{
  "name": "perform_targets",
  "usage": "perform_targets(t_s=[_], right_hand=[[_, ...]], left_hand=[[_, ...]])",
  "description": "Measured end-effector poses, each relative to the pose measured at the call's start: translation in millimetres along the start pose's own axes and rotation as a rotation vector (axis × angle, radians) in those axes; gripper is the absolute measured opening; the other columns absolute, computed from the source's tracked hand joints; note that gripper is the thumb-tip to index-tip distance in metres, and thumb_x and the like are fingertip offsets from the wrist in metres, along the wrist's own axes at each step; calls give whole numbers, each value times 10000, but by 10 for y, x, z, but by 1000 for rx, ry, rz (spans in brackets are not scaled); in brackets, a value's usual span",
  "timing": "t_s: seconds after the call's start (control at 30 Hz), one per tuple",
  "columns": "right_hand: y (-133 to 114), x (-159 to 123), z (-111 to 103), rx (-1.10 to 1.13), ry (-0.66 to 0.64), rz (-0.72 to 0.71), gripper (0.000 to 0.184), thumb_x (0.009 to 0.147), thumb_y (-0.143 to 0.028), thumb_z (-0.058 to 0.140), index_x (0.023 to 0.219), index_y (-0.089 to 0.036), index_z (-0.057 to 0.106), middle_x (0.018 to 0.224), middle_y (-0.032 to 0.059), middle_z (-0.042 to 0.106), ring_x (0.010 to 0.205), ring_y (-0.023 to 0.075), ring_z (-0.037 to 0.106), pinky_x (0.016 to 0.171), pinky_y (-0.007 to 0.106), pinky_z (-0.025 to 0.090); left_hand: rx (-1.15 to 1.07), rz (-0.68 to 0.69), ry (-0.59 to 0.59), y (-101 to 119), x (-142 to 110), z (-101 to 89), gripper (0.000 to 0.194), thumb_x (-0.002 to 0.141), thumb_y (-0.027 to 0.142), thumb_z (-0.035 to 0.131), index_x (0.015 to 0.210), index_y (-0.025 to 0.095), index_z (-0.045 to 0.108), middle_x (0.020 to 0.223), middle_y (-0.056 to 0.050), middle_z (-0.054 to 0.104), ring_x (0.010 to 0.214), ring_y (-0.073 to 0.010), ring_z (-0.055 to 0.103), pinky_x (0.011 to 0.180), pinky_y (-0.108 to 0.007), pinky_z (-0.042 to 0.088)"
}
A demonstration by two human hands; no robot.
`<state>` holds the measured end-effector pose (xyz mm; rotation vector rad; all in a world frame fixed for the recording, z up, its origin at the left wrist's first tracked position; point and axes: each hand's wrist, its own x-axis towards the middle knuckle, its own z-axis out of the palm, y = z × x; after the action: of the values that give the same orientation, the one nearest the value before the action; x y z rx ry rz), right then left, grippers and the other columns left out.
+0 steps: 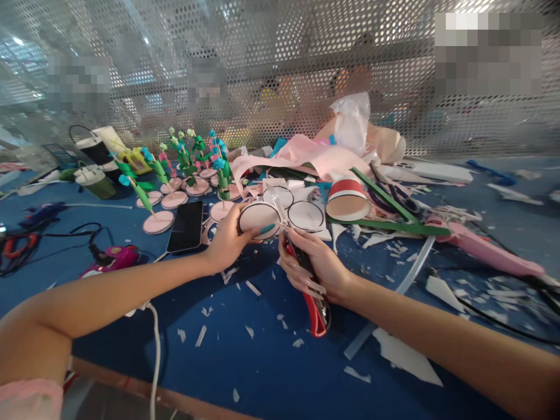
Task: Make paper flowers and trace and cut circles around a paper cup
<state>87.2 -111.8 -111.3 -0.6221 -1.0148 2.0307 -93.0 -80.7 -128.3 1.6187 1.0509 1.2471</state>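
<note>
Between both hands is a white sheet (305, 217) marked with several black-outlined circles. My left hand (231, 239) pinches it at the left, its thumb with a teal nail lying over the nearest circle. My right hand (312, 262) is wrapped around a red-and-black-handled cutting tool (318, 321). The tool's tip meets the sheet's near edge, and my fingers hide most of its handle. Just right of the sheet, a red-and-white paper cup (347, 198) rests upside down or tilted; which one I cannot tell.
Pink round bases (158, 222) with green and blue stick flowers stand at the left. Near them lie a black phone (186, 226) and a magenta glue gun (111, 259). A pink tool (490, 248) with a cord, pink paper (301, 154) and white scraps (406, 356) cover the right side.
</note>
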Motion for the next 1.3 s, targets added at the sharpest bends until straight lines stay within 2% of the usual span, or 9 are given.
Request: perform_targets(t_s=[0.13,0.23,0.33,0.83,0.97,1.13,1.2,1.3], right_hand=[[-1,-9,8,-6,-5,-10,241,867,-388,519,745,-194,444,435,-85,436,239,47,300,227,149,299],[7,-13,6,-21,-29,-1,255,846,-401,547,740,-192,446,439,-84,445,240,49,312,225,156,310],[18,-12,-4,-31,-42,9,255,839,-405,560,749,-193,452,442,-87,440,244,46,311,225,153,308],[11,-17,-11,-36,-83,13,239,863,-394,528,762,-200,432,449,-89,432,258,45,304,240,152,318],[16,-19,-4,-41,-83,9,251,864,-402,532,755,-198,432,448,-88,435,257,45,305,240,153,322],[19,-25,6,-52,-96,17,262,855,-413,549,759,-195,440,450,-92,431,254,42,312,245,154,329],[21,-23,8,-59,-92,9,255,858,-409,545,765,-192,448,454,-94,430,249,41,307,241,155,324],[24,-17,10,-69,-80,-5,254,870,-403,524,758,-187,451,459,-92,430,245,40,307,244,155,324]], left_hand=[[242,73,82,-20,16,-38,371,760,378,686,1020,173,518,930,-53,630,796,-182,634,635,-284,562],[392,152,55,1,10,-62,282,799,394,649,950,171,563,738,2,608,665,-141,597,608,-247,507],[427,190,17,37,-5,-66,248,828,387,617,956,177,581,670,27,590,606,-123,579,571,-220,462],[604,334,-9,92,-44,-73,192,854,316,590,970,167,625,657,32,629,562,-95,552,543,-177,410],[655,374,-11,110,-54,-65,155,848,255,592,964,159,629,710,15,671,585,-96,575,565,-173,431],[643,460,-80,121,-73,-39,134,856,190,571,976,166,625,805,-5,706,653,-101,620,613,-170,448],[644,446,-57,122,-72,-31,160,839,174,593,996,164,620,819,-4,709,652,-100,620,605,-169,444],[646,323,28,128,-57,-30,202,826,263,630,998,159,610,708,17,680,565,-100,579,544,-179,419]])
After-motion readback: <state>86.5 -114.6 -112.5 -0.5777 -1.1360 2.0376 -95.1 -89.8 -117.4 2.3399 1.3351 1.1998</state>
